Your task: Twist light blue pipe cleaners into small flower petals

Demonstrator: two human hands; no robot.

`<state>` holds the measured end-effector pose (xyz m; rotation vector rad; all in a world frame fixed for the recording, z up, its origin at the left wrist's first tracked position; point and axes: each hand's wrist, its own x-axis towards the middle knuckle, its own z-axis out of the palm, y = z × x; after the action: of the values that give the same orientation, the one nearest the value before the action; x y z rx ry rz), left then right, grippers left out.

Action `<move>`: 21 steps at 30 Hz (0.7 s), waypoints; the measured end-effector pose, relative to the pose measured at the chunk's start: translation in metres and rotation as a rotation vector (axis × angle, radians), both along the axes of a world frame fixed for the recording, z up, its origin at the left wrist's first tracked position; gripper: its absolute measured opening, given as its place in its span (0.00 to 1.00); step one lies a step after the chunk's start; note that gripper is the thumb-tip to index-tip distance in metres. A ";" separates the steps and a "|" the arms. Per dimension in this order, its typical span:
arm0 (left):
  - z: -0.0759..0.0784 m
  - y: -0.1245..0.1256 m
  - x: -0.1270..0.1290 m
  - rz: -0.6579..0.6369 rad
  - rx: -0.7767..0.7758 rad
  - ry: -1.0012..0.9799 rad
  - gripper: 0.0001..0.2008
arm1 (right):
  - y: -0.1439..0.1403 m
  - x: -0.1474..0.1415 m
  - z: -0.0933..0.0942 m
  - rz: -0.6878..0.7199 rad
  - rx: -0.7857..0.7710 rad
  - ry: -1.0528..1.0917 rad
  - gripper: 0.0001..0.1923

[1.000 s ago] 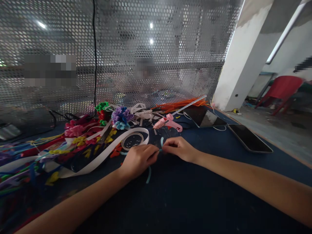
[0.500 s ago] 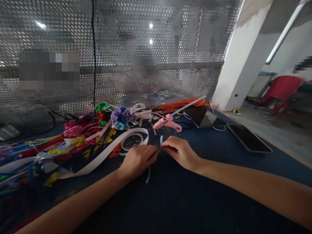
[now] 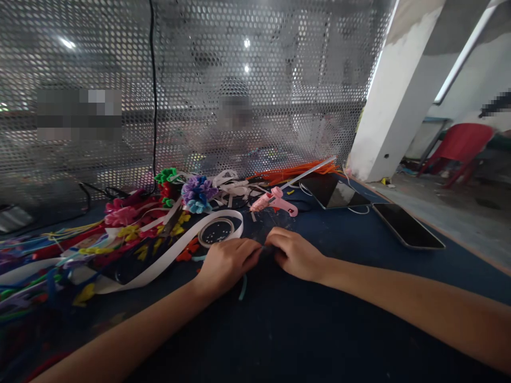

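Note:
A short light-blue pipe cleaner (image 3: 243, 288) hangs out below my left hand (image 3: 229, 261), whose fingers are pinched on it. Facing it, a small gap away, my right hand (image 3: 297, 254) has its thumb and fingers curled together at the pipe cleaner's other end. That end is hidden by the fingers. Both hands are just above the dark blue tabletop (image 3: 279, 324). Left of my left hand lie an orange-red pipe-cleaner shape (image 3: 187, 250) and another light-blue piece (image 3: 198, 258). A roll of white ribbon (image 3: 238, 223) stands just behind that hand.
Behind my hands lies a pink glue gun (image 3: 275, 202) with a long glue stick. A tablet (image 3: 335, 191) and a phone (image 3: 409, 226) are to the right. Colourful pipe-cleaner flowers (image 3: 197, 192) and stems crowd the left. A perforated metal panel (image 3: 259, 69) borders the back.
The light-blue tip that stuck up by my right fingertips is now out of sight. My right fingers have curled in more and shifted slightly; my left hand has barely moved.

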<state>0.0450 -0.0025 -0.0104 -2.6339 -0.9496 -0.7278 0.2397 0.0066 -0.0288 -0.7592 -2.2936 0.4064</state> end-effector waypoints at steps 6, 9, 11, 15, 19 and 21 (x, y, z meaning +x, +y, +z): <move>0.001 -0.002 0.001 -0.046 0.060 0.043 0.11 | 0.004 0.002 -0.003 0.089 0.016 0.057 0.12; 0.002 -0.001 0.000 -0.046 0.042 0.001 0.10 | 0.003 0.002 0.000 0.093 0.022 0.129 0.05; 0.001 -0.001 -0.001 -0.043 0.035 -0.020 0.10 | 0.002 0.001 0.002 0.103 0.015 0.163 0.03; -0.001 0.000 -0.002 -0.030 0.051 -0.051 0.08 | 0.000 0.001 0.008 0.138 -0.020 0.189 0.06; -0.001 0.001 -0.003 -0.033 0.059 -0.071 0.07 | 0.000 0.004 0.013 0.175 -0.096 0.227 0.08; -0.001 0.002 -0.003 -0.037 0.056 -0.096 0.07 | 0.001 0.006 0.014 0.208 -0.167 0.257 0.09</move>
<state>0.0415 -0.0007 -0.0112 -2.5943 -0.8944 -0.8839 0.2459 0.0080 -0.0147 -0.5137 -2.1187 0.7537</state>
